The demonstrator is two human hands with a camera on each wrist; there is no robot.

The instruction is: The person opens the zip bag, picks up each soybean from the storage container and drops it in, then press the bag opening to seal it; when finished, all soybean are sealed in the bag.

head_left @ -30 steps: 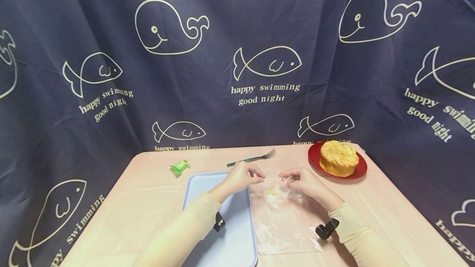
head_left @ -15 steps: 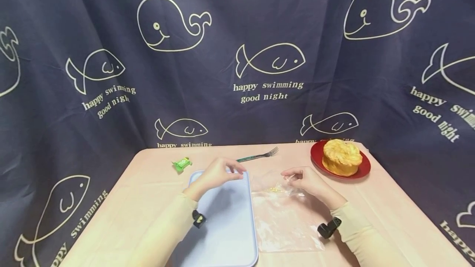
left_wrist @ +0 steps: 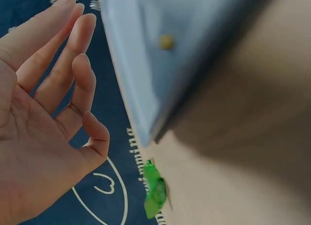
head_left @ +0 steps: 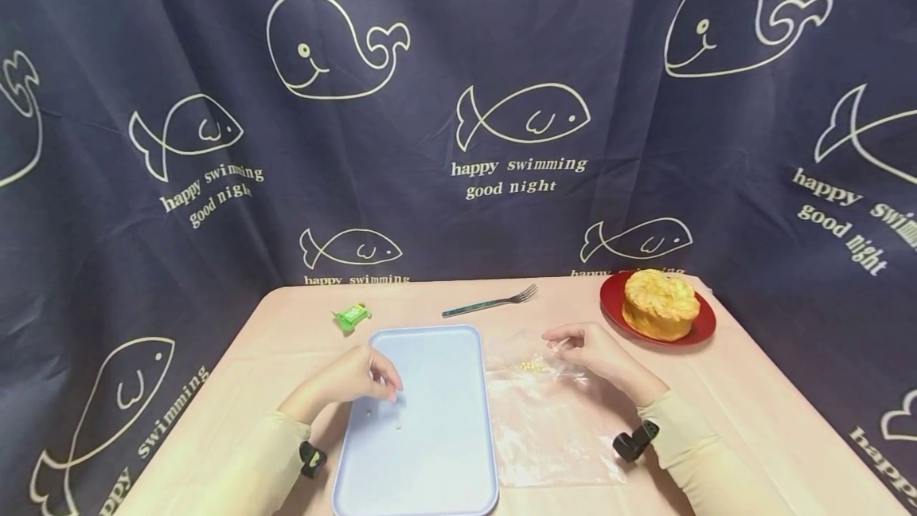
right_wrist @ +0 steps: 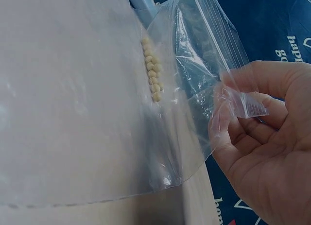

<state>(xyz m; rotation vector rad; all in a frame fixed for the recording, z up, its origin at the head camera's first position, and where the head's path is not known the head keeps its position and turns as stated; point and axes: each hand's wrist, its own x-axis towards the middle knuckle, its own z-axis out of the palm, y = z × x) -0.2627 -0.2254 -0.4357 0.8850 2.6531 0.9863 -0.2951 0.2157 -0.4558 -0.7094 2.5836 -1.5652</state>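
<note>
My left hand (head_left: pixel 361 377) hovers over the left side of the pale blue tray (head_left: pixel 430 468), fingers loosely bent, with nothing visible between them. Two tiny pale specks lie on the tray below it; in the left wrist view a round yellow bean (left_wrist: pixel 166 42) shows there. My right hand (head_left: pixel 591 349) pinches the upper right part of a clear zip bag (head_left: pixel 559 436) between thumb and fingers, near its zip strip. Inside the bag, several small round pale yellow beans (right_wrist: pixel 153 72) are gathered in a line along a fold. The bag lies just right of the tray.
A fork (head_left: pixel 490 305) lies behind the tray. At the back left is a small green wrapped packet (head_left: pixel 352 316). The red plate (head_left: pixel 705 325) at the back right holds a round golden bread (head_left: pixel 659 305). A dark printed curtain (head_left: pixel 430 205) surrounds the pink-covered table (head_left: pixel 251 373).
My left hand has moved from beside the bag leftward and nearer, to above the tray's left side. The right hand has kept hold of the bag, almost still. Specks now show on the tray.
</note>
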